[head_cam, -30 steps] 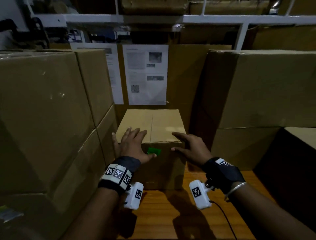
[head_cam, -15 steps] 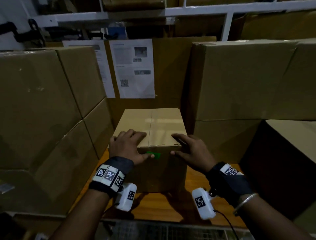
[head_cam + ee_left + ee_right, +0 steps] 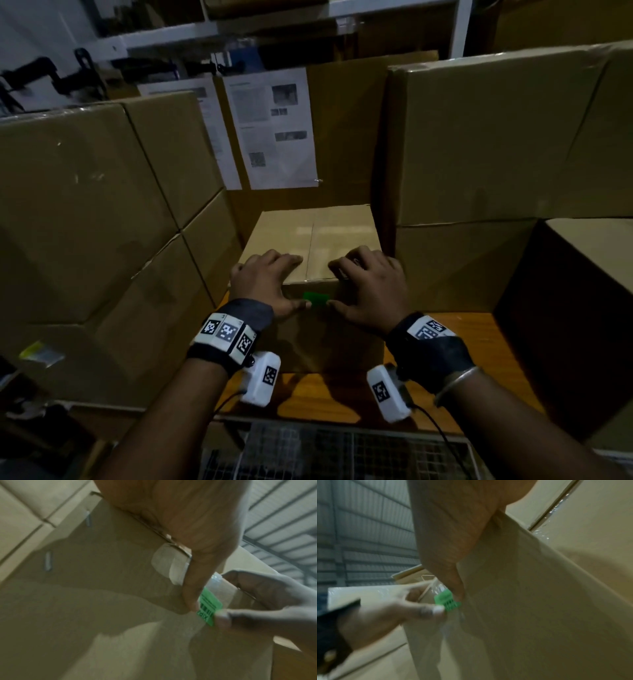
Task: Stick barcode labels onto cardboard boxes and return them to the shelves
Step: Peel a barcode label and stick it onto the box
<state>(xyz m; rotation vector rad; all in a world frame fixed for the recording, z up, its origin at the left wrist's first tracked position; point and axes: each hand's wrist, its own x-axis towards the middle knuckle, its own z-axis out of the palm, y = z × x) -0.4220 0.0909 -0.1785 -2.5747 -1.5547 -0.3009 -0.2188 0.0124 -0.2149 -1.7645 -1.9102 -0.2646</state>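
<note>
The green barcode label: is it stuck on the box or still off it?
On. The green barcode label lies flat on the small box's front face, just below the taped top edge, between both thumbs.

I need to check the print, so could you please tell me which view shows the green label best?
The left wrist view: the green label is close, its bars visible. The right wrist shows it smaller and blurred; the head view, only a green patch.

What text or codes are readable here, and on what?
green barcode label on the small box front: "XIP" can be read beside the bars; the rest is blurred.
Printed sheets on the back cardboard: text and QR code too small to read.
Wristbands: black-and-white marker squares, no words.
</note>
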